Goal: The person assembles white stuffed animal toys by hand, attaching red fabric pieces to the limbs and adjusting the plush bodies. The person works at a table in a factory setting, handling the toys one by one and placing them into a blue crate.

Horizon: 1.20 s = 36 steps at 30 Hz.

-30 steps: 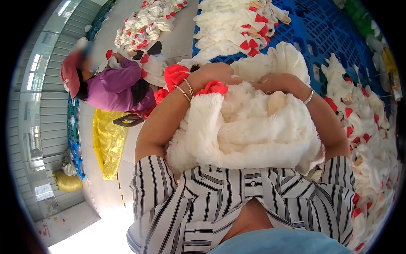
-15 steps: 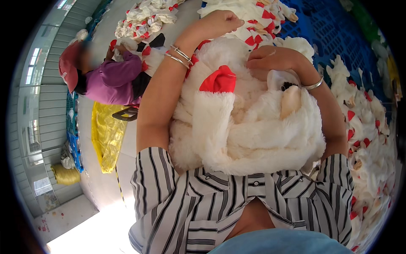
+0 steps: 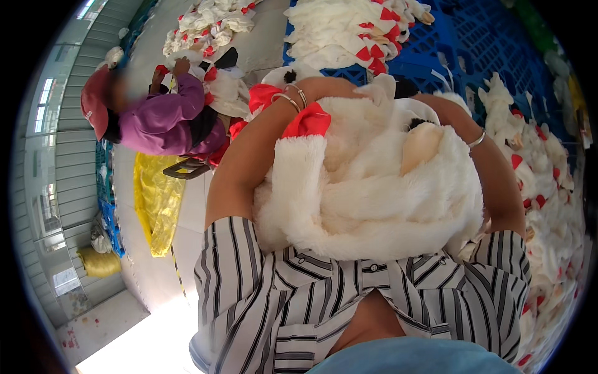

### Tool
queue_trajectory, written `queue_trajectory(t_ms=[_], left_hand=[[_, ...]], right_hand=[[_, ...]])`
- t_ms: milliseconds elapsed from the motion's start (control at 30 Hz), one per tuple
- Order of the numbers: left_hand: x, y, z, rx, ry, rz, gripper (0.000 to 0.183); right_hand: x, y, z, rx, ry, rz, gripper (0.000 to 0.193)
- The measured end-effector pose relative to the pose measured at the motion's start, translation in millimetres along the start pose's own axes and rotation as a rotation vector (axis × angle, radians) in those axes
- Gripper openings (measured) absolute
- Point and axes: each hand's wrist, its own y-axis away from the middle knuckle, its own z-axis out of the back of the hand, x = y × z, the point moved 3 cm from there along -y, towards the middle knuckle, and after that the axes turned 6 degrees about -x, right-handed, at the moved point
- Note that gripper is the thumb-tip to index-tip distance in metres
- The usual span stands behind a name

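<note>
- Both forearms wrap a bundle of white plush toys [image 3: 367,187] against the person's striped shirt [image 3: 324,299].
- Left hand [image 3: 330,87] and right hand [image 3: 436,103] lie behind the bundle's top; whether their fingers are open or closed cannot be told.
- Red plush pieces [image 3: 308,121] sit beside the left wrist's bangles [image 3: 293,96].
- Beyond, more white toys [image 3: 349,31] lie stacked on blue crates [image 3: 461,43].
- Another person in a purple top [image 3: 162,121] bends at the left.

One armful of white plush pieces [image 3: 374,187] fills the frame; two bangles [image 3: 294,98] circle one wrist, one bracelet [image 3: 477,139] the other. One seated co-worker [image 3: 163,121], one yellow bag [image 3: 157,199], three further plush heaps.
</note>
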Motion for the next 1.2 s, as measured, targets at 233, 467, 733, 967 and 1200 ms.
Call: queue_trajectory(t_ms=[233,467,733,967,1200], left_hand=[[-32,-8,-47,0.003,-0.147,-0.095,0.066],[-26,-37,-38,-0.145,-0.089,-0.108,0.058],[-64,-11,-13,-0.143,-0.100,-0.120,0.046],[-78,9,4,-0.202,0.160,-0.286,0.039],[-75,0,12,-0.064,0.168,-0.257,0.037]], right_hand=[[0,31,-15,-0.080,-0.241,-0.212,0.025],[25,94,64,-0.563,-0.554,0.205,0.023],[63,133,44,-0.104,-0.422,0.092,0.031],[67,148,70,-0.299,-0.149,0.596,0.017],[74,141,181,-0.894,-0.231,0.295,0.022]])
